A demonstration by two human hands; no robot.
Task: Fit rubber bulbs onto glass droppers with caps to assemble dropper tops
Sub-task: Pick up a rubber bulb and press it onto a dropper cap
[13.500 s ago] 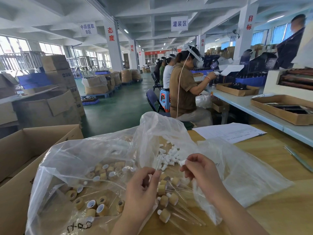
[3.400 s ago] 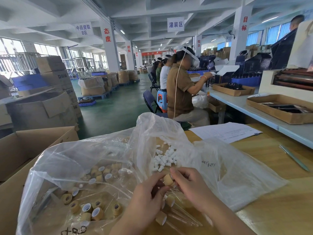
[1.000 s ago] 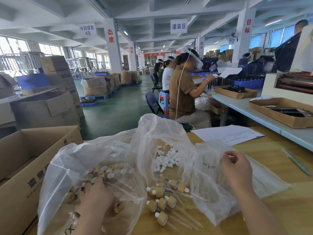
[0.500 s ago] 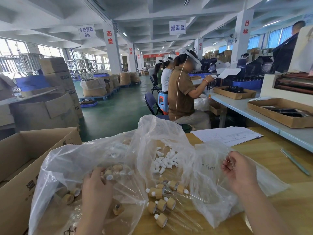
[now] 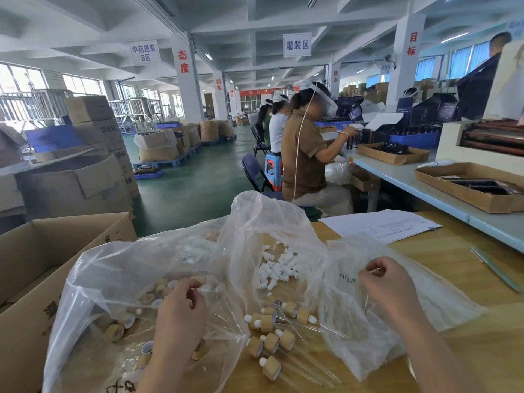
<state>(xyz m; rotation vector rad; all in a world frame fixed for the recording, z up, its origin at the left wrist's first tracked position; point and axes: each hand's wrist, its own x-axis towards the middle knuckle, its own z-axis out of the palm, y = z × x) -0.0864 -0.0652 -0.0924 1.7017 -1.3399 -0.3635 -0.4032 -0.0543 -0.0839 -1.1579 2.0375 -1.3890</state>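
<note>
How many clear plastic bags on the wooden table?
3. Left clear plastic bag, tan cylindrical caps inside, by the left hand; middle bag, small white rubber bulbs inside; right bag under the right hand. Folds may hide more.

Bright daylight, wide-angle edge distortion

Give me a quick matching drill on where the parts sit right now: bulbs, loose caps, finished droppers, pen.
Things:
1. bulbs
2. loose caps
3. finished droppers
4. pen

Places:
A. far right on the table
B. inside the clear bag that the left hand reaches into
C. a white pile beyond the droppers
D. side by side near the table's front edge

Pairs: 1-C, 2-B, 3-D, 4-A
</note>
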